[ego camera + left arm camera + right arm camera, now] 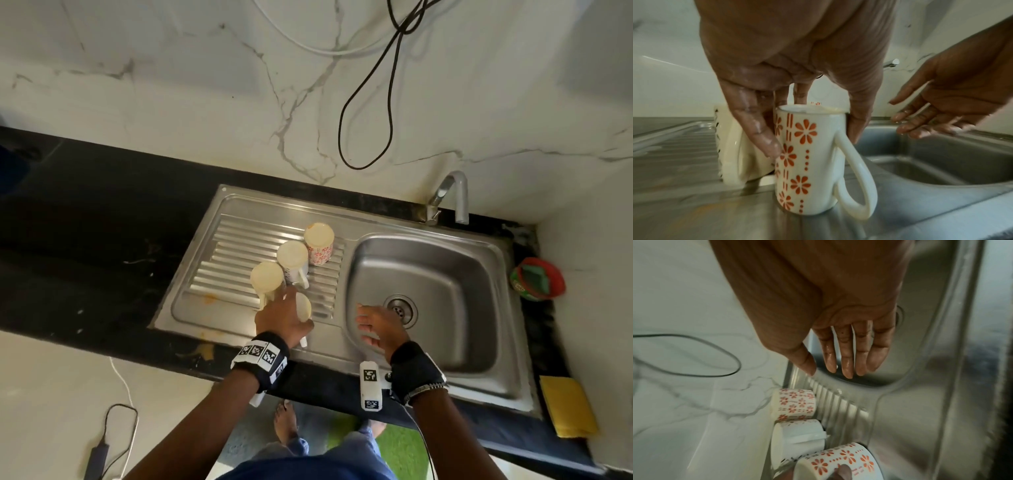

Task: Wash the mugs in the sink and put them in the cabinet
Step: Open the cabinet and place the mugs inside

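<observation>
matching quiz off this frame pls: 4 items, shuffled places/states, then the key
Items:
1. left hand
2. right hand
3. yellow cloth
4. faucet

Places/states:
A. on the counter at the sink's near right corner
B. gripping the upside-down flowered mug on the drainboard
C. at the wall behind the basin
D. open, holding nothing, over the basin

Pairs: 1-B, 2-D, 3-A, 4-C
</observation>
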Available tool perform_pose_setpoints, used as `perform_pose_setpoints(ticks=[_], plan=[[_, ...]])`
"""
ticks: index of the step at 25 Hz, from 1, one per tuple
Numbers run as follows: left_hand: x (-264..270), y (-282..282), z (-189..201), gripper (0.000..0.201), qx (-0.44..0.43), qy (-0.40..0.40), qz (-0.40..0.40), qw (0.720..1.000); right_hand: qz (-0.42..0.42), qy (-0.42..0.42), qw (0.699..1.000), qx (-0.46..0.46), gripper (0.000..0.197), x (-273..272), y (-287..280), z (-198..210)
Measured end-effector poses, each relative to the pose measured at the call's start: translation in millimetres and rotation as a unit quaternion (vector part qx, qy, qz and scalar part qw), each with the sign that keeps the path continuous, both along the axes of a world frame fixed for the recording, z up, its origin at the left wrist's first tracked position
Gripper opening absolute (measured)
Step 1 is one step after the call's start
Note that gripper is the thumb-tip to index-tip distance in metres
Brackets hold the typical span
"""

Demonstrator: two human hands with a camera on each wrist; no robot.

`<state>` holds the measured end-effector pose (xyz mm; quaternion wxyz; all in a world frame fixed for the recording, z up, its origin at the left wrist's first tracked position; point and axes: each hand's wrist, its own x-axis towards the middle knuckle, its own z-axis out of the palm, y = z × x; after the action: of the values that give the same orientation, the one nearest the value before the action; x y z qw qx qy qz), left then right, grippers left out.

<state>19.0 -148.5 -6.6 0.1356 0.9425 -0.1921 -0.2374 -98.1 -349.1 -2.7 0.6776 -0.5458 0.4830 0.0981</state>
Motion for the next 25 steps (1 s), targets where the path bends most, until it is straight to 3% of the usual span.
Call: perform_pose_setpoints(ticks=[3, 6, 8, 9, 13, 18, 21, 25], plan=[[-3, 1, 10, 0.067, -0.015, -0.081, -0.04, 0.996, 0.087, -0.068, 0.969, -0.219, 0.014, 5, 13, 52], [-1, -2, 32, 0.058, -0.121, -0.161, -0.094, 0.975, 0.074, -0.121, 0.865, -0.482, 0.004, 3, 26, 105], [3, -5, 40, 0.058, -0.18, -0.138, -0.108, 0.968, 0.036, -0.156, 0.821, -0.547, 0.01, 1, 32, 110], [2, -5, 41, 0.058, -0.181, -0.115, -0.118, 0.97, 0.057, -0.142, 0.823, -0.546, 0.013, -1, 35, 105], [-11, 9, 38, 0.055, -0.145, -0.108, -0.135, 0.974, 0.148, -0.064, 0.878, -0.451, 0.03, -16, 45, 67], [-14, 54, 42, 0.054, -0.121, -0.123, -0.092, 0.981, 0.201, -0.078, 0.872, -0.44, 0.021, -14, 73, 54], [-3, 91, 48, 0.055, -0.126, -0.125, -0.048, 0.983, 0.219, -0.121, 0.872, -0.421, 0.025, 11, 101, 58], [31, 142, 70, 0.053, -0.157, -0.155, 0.001, 0.975, 0.244, -0.18, 0.85, -0.431, 0.023, 57, 146, 83]])
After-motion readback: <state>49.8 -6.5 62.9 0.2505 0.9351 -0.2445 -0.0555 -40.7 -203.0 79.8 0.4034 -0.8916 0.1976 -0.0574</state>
